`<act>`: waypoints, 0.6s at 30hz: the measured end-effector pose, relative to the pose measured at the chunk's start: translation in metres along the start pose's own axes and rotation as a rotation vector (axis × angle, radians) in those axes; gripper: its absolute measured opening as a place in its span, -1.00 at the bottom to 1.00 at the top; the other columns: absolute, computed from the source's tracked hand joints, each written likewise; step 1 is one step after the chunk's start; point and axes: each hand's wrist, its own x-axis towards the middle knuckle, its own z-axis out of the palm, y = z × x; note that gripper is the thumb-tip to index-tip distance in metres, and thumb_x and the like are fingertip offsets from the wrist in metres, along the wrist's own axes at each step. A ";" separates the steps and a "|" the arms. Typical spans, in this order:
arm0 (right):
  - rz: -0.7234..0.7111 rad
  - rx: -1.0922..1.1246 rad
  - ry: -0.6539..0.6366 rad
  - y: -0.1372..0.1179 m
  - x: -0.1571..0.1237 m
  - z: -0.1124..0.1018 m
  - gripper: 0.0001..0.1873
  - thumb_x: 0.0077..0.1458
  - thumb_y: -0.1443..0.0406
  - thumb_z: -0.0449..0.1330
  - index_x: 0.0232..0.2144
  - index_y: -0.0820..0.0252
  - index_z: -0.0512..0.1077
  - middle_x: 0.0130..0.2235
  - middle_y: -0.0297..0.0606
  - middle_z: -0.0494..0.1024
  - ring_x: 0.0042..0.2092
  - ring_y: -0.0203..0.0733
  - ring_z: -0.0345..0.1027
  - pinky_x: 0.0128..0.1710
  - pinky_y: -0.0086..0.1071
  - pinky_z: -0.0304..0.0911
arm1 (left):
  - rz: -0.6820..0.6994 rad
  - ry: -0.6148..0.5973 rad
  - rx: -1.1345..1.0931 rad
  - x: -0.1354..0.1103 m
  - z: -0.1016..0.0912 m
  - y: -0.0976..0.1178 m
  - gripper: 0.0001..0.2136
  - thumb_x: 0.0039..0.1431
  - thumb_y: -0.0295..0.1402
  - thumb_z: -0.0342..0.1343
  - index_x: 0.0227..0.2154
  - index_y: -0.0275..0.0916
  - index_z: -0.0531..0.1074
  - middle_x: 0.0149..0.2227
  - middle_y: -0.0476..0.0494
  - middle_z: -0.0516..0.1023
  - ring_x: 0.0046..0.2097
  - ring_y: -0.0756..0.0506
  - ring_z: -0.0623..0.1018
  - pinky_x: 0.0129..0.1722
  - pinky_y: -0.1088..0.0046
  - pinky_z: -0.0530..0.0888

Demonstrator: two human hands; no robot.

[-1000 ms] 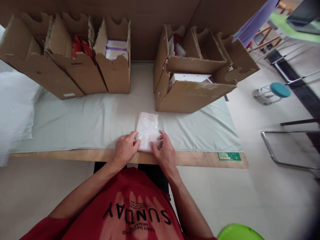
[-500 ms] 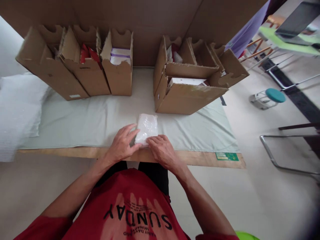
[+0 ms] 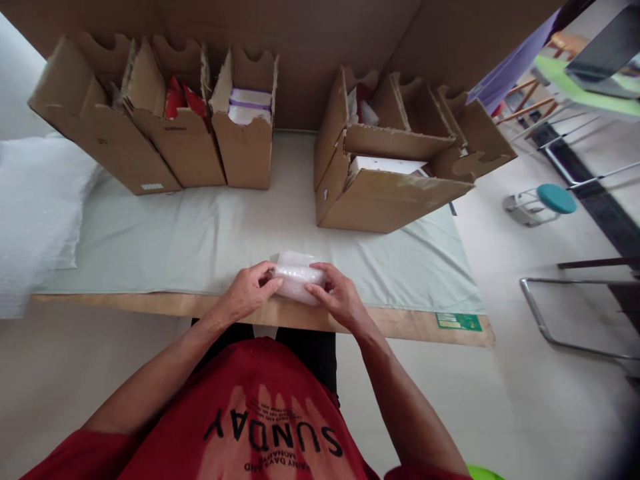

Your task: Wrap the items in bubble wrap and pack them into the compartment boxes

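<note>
Bubble wrap [image 3: 299,283], flat earlier, is now folded over. Both ends are gripped, by left hand [image 3: 249,291] and right hand [image 3: 343,297].

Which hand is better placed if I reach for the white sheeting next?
Your left hand, probably: it's nearer the white sheeting, while your right hand is farther across. Both hold the bubble-wrap bundle, though.

- Straight beyond the bubble-wrap bundle [image 3: 299,283]: a lane over the cloth [image 3: 165,250], ending at the cardboard panel [image 3: 295,60].
- Beyond it, leftward: three carton holders [image 3: 246,157] block the way.
- Beyond it, rightward: a carton cluster [image 3: 390,203] blocks, standing nearer.
- Left of it: the left hand [image 3: 250,288], then passable cloth up to bubble-wrap sheets [image 3: 40,200].
- Right of it: the right hand [image 3: 343,293], then passable cloth.
</note>
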 end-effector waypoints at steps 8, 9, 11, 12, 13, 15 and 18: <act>-0.161 -0.497 0.237 0.011 0.017 0.005 -0.49 0.17 0.21 0.22 0.15 0.20 0.40 0.12 0.04 0.47 0.05 0.14 0.40 0.04 -0.04 0.30 | 0.045 0.246 0.418 0.021 0.020 -0.005 -0.71 0.18 -0.34 0.17 -0.02 -0.20 0.48 -0.18 -0.15 0.59 -0.25 -0.11 0.57 -0.17 0.34 0.52; -0.196 -0.527 0.201 0.009 0.021 0.003 -0.45 0.17 0.20 0.23 0.19 0.20 0.37 0.19 0.06 0.42 0.11 0.17 0.36 0.07 -0.01 0.28 | 0.032 0.243 0.441 0.021 0.021 -0.005 -0.68 0.19 -0.34 0.17 0.01 -0.19 0.47 -0.15 -0.16 0.58 -0.23 -0.12 0.57 -0.17 0.33 0.52; -0.242 -0.561 0.101 0.003 0.030 -0.001 -0.38 0.17 0.18 0.24 0.25 0.19 0.31 0.22 0.06 0.42 0.14 0.20 0.33 0.08 0.00 0.25 | 0.018 0.235 0.470 0.022 0.021 -0.005 -0.63 0.18 -0.33 0.18 0.07 -0.19 0.44 -0.12 -0.17 0.58 -0.21 -0.14 0.58 -0.16 0.31 0.53; -0.250 -0.574 0.049 -0.001 0.036 -0.001 -0.37 0.17 0.18 0.25 0.26 0.19 0.31 0.19 0.05 0.46 0.12 0.19 0.34 0.06 -0.01 0.24 | 0.017 0.232 0.477 0.022 0.021 -0.005 -0.61 0.18 -0.33 0.19 0.09 -0.18 0.42 -0.12 -0.17 0.58 -0.20 -0.15 0.58 -0.15 0.30 0.53; -0.251 -0.587 0.000 -0.005 0.042 -0.001 -0.37 0.16 0.18 0.27 0.25 0.20 0.32 0.15 0.04 0.51 0.10 0.18 0.35 0.05 -0.02 0.23 | 0.018 0.231 0.480 0.023 0.021 -0.005 -0.59 0.18 -0.33 0.19 0.10 -0.18 0.41 -0.11 -0.17 0.58 -0.20 -0.15 0.59 -0.15 0.29 0.53; -0.234 -0.601 -0.084 -0.013 0.052 0.000 -0.44 0.13 0.22 0.29 0.17 0.23 0.40 0.04 0.00 0.59 0.03 0.15 0.38 0.02 -0.07 0.21 | 0.023 0.231 0.476 0.023 0.022 -0.006 -0.56 0.17 -0.35 0.19 0.13 -0.18 0.39 -0.11 -0.17 0.58 -0.20 -0.14 0.59 -0.15 0.30 0.54; -0.186 -0.563 -0.177 -0.019 0.058 -0.001 -0.70 0.09 0.27 0.30 -0.10 0.21 0.51 -0.17 -0.11 0.63 -0.10 0.04 0.41 -0.06 -0.17 0.20 | 0.038 0.236 0.429 0.020 0.021 -0.008 -0.55 0.17 -0.37 0.17 0.14 -0.18 0.38 -0.13 -0.15 0.59 -0.20 -0.13 0.59 -0.13 0.30 0.55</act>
